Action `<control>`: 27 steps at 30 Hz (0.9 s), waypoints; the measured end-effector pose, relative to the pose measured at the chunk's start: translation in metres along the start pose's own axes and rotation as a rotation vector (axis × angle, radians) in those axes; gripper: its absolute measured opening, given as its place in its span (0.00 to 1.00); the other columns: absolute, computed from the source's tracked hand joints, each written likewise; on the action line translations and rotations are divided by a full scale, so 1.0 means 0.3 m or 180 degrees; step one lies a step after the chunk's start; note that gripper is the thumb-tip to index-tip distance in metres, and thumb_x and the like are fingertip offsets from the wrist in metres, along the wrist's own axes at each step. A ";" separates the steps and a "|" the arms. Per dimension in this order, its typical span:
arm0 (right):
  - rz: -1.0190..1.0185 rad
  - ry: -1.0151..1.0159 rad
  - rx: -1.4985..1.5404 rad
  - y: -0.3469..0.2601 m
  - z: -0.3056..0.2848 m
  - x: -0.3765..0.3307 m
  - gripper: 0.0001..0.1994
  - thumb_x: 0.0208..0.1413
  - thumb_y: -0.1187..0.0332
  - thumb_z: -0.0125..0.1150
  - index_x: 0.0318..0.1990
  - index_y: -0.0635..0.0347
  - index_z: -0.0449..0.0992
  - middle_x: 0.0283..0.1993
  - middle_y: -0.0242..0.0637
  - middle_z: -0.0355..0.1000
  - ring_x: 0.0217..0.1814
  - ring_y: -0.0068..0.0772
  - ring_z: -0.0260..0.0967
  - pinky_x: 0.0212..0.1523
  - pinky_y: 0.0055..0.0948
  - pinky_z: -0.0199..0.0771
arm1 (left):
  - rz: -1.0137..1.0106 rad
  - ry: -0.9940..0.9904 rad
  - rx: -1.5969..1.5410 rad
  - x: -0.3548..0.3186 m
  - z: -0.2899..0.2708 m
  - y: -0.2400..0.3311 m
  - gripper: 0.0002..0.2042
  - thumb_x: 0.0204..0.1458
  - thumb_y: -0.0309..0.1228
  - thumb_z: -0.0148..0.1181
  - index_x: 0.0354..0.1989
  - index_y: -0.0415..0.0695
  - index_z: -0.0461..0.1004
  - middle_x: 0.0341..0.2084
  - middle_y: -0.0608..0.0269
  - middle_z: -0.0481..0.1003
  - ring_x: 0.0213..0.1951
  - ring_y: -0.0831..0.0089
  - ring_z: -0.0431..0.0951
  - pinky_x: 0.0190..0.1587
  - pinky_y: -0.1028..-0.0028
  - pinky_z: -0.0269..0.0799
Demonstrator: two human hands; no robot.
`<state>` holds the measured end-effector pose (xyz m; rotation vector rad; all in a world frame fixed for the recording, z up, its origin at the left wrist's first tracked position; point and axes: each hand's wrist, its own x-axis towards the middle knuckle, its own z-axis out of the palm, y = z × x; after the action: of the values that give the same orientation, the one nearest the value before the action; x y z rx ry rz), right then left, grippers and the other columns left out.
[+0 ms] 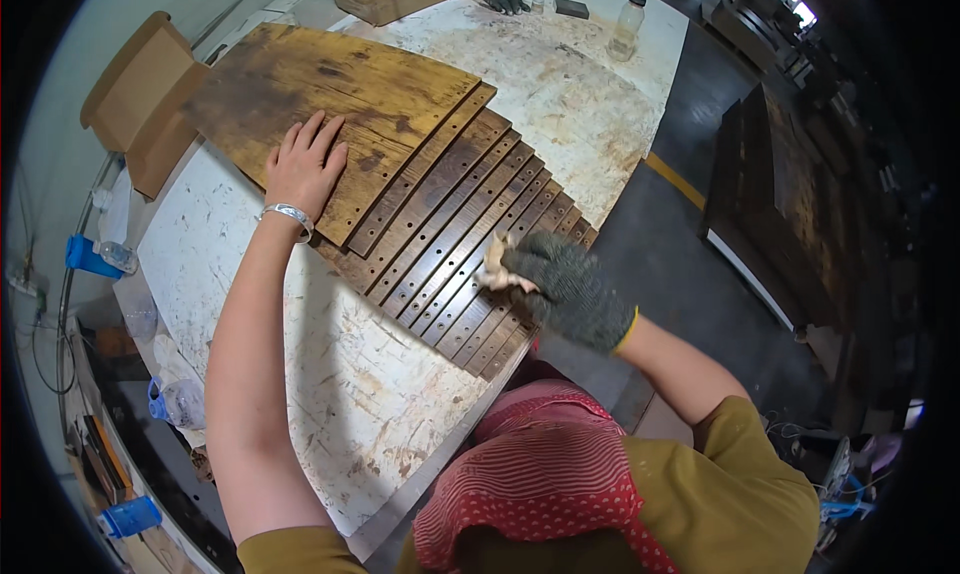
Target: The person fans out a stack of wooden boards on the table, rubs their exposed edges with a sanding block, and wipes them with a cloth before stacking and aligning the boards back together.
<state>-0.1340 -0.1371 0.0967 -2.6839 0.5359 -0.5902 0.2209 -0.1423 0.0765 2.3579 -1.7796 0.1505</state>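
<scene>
Resting L hand [307, 169] on top brd [350, 79], fingers apart; gloved R hand [575, 289] nr R edge of table [370, 404], fingers clamped on tan cloth [496, 266] over stepped brds [432, 246].

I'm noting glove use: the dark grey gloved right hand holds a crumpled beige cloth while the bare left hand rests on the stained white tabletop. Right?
Not quite: the head view shows the bare left hand resting on the top yellowish-brown wooden board. The gloved right hand does hold the crumpled beige cloth.
</scene>
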 end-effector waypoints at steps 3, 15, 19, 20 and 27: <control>-0.0369 0.0420 -0.0316 0.205 0.035 -0.001 0.11 0.47 0.72 0.57 0.41 0.52 0.75 0.40 0.37 0.71 0.41 0.41 0.69 0.41 0.35 0.71 | 0.0088 -0.0001 0.0049 0.020 -0.006 0.009 0.24 0.58 0.51 0.39 0.64 0.63 0.59 0.66 0.68 0.55 0.67 0.63 0.52 0.66 0.56 0.45; 0.0605 -0.0017 0.0352 0.308 0.035 -0.112 0.16 0.47 0.67 0.60 0.46 0.54 0.75 0.37 0.44 0.70 0.39 0.46 0.69 0.39 0.40 0.69 | 0.0075 0.0079 0.0055 0.011 0.006 0.001 0.24 0.58 0.50 0.40 0.63 0.63 0.60 0.65 0.69 0.56 0.66 0.63 0.53 0.65 0.56 0.46; 0.1118 -0.0360 -0.1339 0.491 -0.111 -0.115 0.18 0.46 0.70 0.58 0.48 0.56 0.73 0.39 0.42 0.71 0.41 0.45 0.69 0.42 0.39 0.71 | 0.0058 0.0076 0.0087 0.015 0.000 0.002 0.23 0.58 0.50 0.40 0.63 0.63 0.60 0.65 0.69 0.56 0.66 0.63 0.53 0.65 0.56 0.46; 0.1142 -0.0257 -0.1464 0.487 -0.127 -0.109 0.18 0.45 0.70 0.58 0.47 0.57 0.73 0.40 0.42 0.71 0.42 0.45 0.69 0.43 0.39 0.71 | 0.0025 0.0092 0.0106 0.028 0.004 -0.005 0.23 0.58 0.50 0.40 0.63 0.63 0.60 0.65 0.69 0.56 0.66 0.63 0.53 0.65 0.56 0.46; -0.0257 0.0318 -0.0973 0.387 0.033 -0.161 0.16 0.44 0.70 0.58 0.44 0.56 0.74 0.40 0.42 0.71 0.43 0.46 0.67 0.43 0.43 0.70 | 0.0115 0.0176 0.0094 0.020 0.009 -0.006 0.24 0.58 0.51 0.40 0.63 0.63 0.60 0.65 0.69 0.57 0.66 0.63 0.54 0.64 0.55 0.48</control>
<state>-0.2034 -0.2151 0.0260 -2.9877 0.5890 -0.7198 0.2242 -0.1481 0.0748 2.3188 -1.8072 0.2465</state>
